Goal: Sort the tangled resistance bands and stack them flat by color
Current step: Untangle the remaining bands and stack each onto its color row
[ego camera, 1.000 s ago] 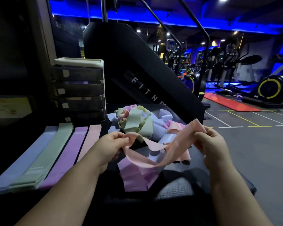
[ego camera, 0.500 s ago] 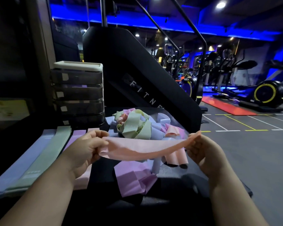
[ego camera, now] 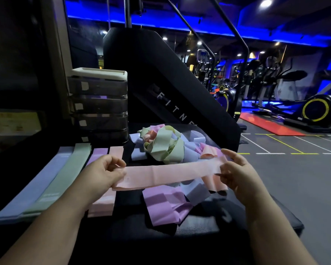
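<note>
Pink band (ego camera: 172, 175) now pulled flat, twist gone; left hand (ego camera: 103, 173) and right hand (ego camera: 239, 173) each pinch an end, holding it above the tangle (ego camera: 164, 148). Likely ready for the pink stack (ego camera: 101, 205).

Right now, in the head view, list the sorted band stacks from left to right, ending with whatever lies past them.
blue stack → green stack → purple stack → pink stack → tangled pile
</note>
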### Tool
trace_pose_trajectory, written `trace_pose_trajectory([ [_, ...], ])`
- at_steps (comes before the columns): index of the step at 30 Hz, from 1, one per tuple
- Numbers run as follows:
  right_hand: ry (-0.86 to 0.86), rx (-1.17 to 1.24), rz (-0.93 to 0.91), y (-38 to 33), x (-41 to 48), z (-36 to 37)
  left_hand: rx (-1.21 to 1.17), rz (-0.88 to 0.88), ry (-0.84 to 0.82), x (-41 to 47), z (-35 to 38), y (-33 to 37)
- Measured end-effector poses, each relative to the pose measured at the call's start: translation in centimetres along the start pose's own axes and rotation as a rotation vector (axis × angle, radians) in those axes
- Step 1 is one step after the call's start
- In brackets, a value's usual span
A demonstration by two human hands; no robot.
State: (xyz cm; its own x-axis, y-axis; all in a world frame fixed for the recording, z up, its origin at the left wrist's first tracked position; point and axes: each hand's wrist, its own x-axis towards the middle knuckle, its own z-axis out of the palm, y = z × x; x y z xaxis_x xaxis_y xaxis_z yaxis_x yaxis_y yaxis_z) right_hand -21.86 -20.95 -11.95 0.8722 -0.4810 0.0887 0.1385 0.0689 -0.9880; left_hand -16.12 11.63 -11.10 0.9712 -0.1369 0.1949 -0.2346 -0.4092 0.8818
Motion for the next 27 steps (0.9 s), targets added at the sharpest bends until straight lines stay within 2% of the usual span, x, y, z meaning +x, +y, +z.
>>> trace_pose_trajectory([
  [7,0.099,-0.105,-0.141,1.4,-0.3,2.0,0.056,-0.023,0.036,-0.8,-1.8,-1.1],
  [13,0.095,-0.060,-0.249,2.0,-1.2,4.4,-0.075,-0.123,-0.171,-1.6,-4.4,-1.4],
  [17,0.081,-0.096,-0.289,2.1,-1.2,6.1,0.033,-0.158,-0.230,-1.9,-6.5,-1.7],
  [27,0.035,-0.443,-0.393,-2.8,2.8,13.9,0.213,-0.110,-0.154,-2.9,-9.7,-2.9],
])
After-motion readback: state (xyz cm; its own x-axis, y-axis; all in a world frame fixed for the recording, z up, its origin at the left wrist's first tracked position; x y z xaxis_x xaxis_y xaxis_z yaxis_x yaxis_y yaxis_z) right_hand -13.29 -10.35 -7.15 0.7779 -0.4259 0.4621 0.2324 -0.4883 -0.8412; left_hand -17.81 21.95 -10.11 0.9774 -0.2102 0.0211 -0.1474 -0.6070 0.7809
